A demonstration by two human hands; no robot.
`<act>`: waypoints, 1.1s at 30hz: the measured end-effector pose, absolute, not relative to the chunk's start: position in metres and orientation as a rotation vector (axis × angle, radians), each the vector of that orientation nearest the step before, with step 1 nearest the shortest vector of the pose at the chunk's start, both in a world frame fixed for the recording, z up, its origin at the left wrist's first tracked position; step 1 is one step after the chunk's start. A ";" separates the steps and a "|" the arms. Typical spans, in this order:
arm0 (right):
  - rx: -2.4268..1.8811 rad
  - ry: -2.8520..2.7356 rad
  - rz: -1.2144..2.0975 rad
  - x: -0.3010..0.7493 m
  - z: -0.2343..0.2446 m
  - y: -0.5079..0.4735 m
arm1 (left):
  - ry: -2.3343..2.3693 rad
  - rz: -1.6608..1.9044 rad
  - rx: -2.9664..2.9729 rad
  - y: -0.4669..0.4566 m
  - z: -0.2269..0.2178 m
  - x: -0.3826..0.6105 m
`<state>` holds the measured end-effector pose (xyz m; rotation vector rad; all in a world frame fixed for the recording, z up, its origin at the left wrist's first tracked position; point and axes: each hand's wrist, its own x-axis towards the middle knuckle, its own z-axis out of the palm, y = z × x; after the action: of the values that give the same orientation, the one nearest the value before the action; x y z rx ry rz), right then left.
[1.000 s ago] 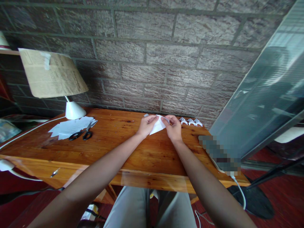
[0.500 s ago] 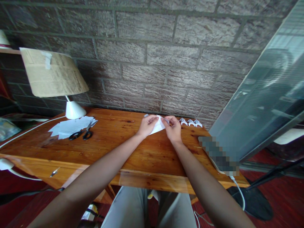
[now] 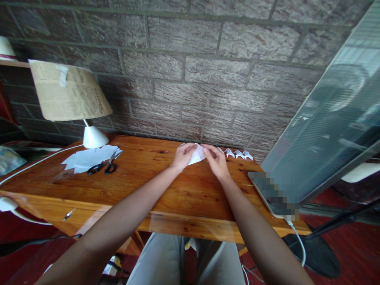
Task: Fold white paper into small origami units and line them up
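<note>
Between my hands, over the far part of the wooden table, is a small folded piece of white paper [image 3: 196, 155]. My left hand [image 3: 182, 155] grips its left side, thumb on top. At its upper right edge, my right hand [image 3: 216, 159] pinches the paper between thumb and fingers. Just right of that hand, several small folded paper shapes [image 3: 239, 154] stand in a row near the wall, one of them partly covered by my fingers. Another small bit of paper behind my left hand is mostly hidden.
At the left, scissors [image 3: 103, 167] rest partly on a stack of white paper sheets [image 3: 86, 158]. A lamp [image 3: 94, 136] with a paper shade stands behind them. A blurred-out tablet-like device [image 3: 263, 190] with a white cable lies at the table's right edge. The brick wall [image 3: 178, 99] borders the back.
My right hand has shifted slightly right and its fingers have spread a little along the paper. The paper's lower corner has drawn up and looks smaller. My left hand keeps its grip.
</note>
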<state>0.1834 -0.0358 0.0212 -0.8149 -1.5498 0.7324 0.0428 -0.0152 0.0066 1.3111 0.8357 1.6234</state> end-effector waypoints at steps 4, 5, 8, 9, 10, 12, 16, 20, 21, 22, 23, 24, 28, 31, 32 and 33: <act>-0.845 -1.453 0.881 0.187 0.021 -0.031 | 0.857 1.627 1.373 -0.017 0.009 0.042; -0.853 -1.415 0.902 0.187 0.021 -0.029 | 0.851 1.619 1.392 -0.018 0.009 0.042; -0.865 -1.337 0.968 0.187 0.018 -0.025 | 0.835 1.603 1.427 -0.019 0.009 0.043; -0.861 -1.323 0.999 0.188 0.018 -0.024 | 0.833 1.600 1.431 -0.019 0.009 0.043; -0.855 -1.316 1.031 0.188 0.017 -0.024 | 0.832 1.596 1.435 -0.019 0.009 0.043; -0.845 -1.312 1.080 0.188 0.018 -0.024 | 0.829 1.584 1.449 -0.019 0.009 0.042; -0.845 -1.292 1.111 0.189 0.019 -0.024 | 0.806 1.587 1.458 -0.019 0.009 0.041; -0.855 -1.279 1.117 0.189 0.019 -0.023 | 0.810 1.580 1.449 -0.019 0.009 0.042; -0.858 -1.275 1.124 0.189 0.019 -0.023 | 0.817 1.573 1.445 -0.019 0.009 0.043; -0.860 -1.269 1.134 0.189 0.019 -0.023 | 0.823 1.569 1.439 -0.020 0.009 0.043; -0.861 -1.259 1.145 0.190 0.019 -0.023 | 0.824 1.567 1.433 -0.020 0.009 0.043; -0.861 -1.251 1.156 0.190 0.019 -0.023 | 0.822 1.566 1.428 -0.020 0.009 0.043; -0.876 -1.240 1.182 0.191 0.019 -0.024 | 0.816 1.545 1.415 -0.020 0.009 0.042; -0.889 -1.245 1.183 0.191 0.021 -0.026 | 0.833 1.528 1.430 -0.021 0.010 0.041; -0.890 -1.247 1.182 0.191 0.022 -0.026 | 0.837 1.529 1.442 -0.021 0.011 0.041; -0.888 -1.248 1.180 0.191 0.022 -0.026 | 0.838 1.533 1.452 -0.022 0.011 0.041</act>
<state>0.1911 -0.0264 0.0222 -0.8877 -1.2476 1.1797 0.0411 -0.0217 0.0112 1.4523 0.8379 1.5328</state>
